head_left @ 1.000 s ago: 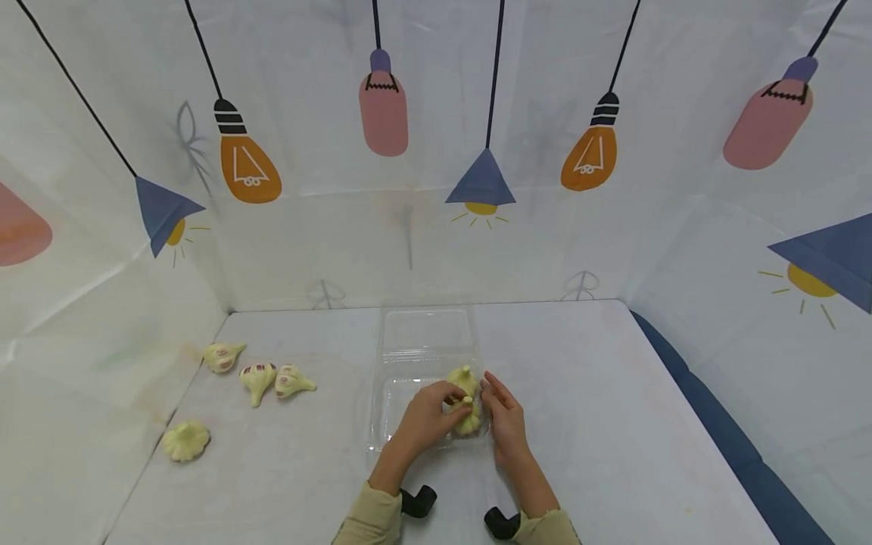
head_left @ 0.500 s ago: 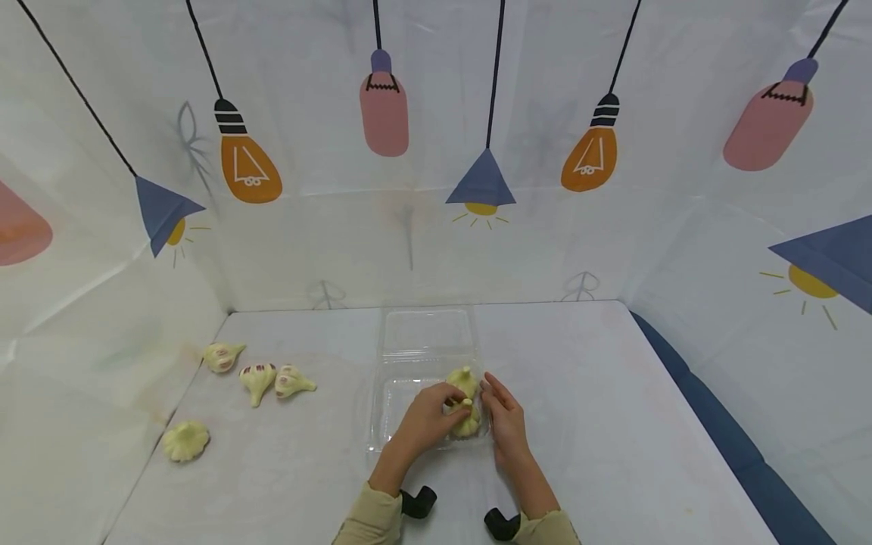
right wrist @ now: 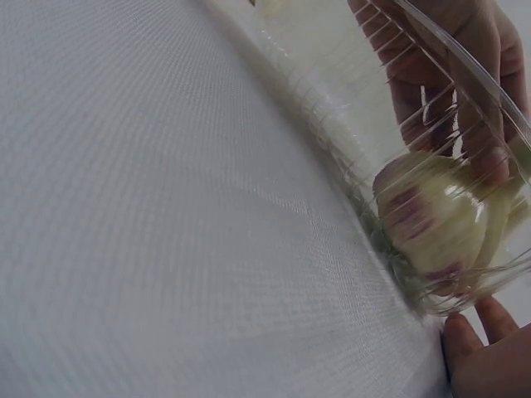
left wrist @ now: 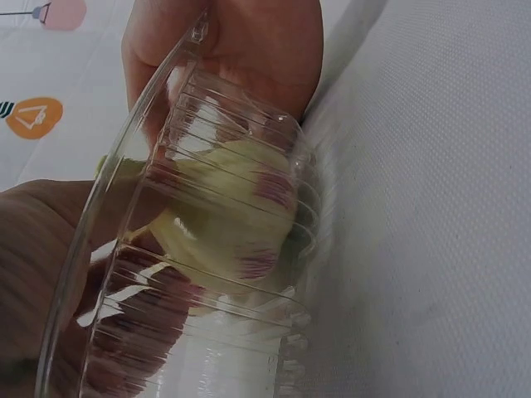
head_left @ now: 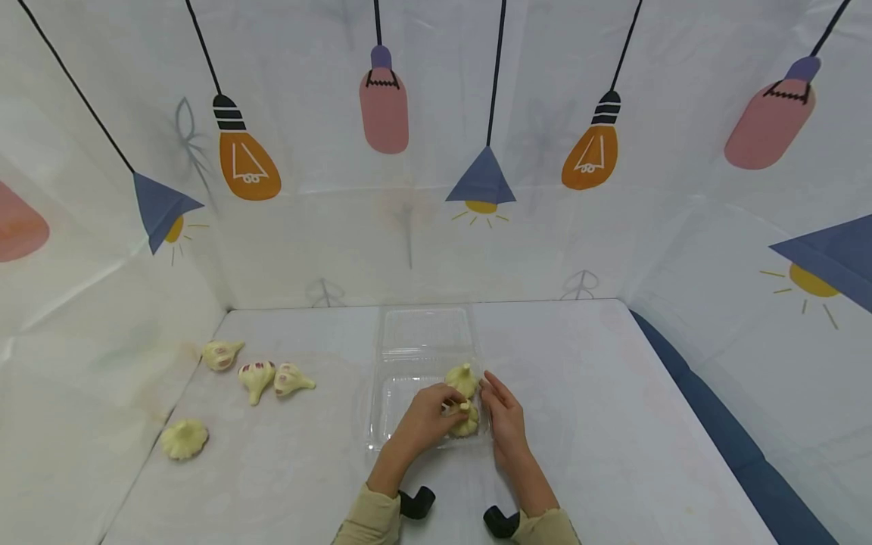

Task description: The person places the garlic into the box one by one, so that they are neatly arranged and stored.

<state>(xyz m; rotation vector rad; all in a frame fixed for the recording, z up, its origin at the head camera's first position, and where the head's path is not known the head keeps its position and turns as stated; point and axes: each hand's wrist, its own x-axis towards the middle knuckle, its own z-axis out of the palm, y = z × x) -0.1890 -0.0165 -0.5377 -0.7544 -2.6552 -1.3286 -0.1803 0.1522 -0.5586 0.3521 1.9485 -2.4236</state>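
A clear plastic clamshell box lies on the table with its lid folded back. Inside its right half sit two garlic bulbs, the far bulb with its stem upward and the near bulb just in front. My left hand pinches the near bulb by its stem between thumb and fingers. Through the box wall in the left wrist view, purple streaks show on that garlic bulb. My right hand rests its extended fingers against the outside of the box's right wall; its fingertips touch low down.
To the left lie more garlic bulbs: one bulb at the back, a pair side by side, and one bulb near the left edge. A white cloth wall printed with lamps stands behind the table.
The near bulb's stem has shifted slightly toward the person, with the left hand still holding it. The right hand stays at the box's side.
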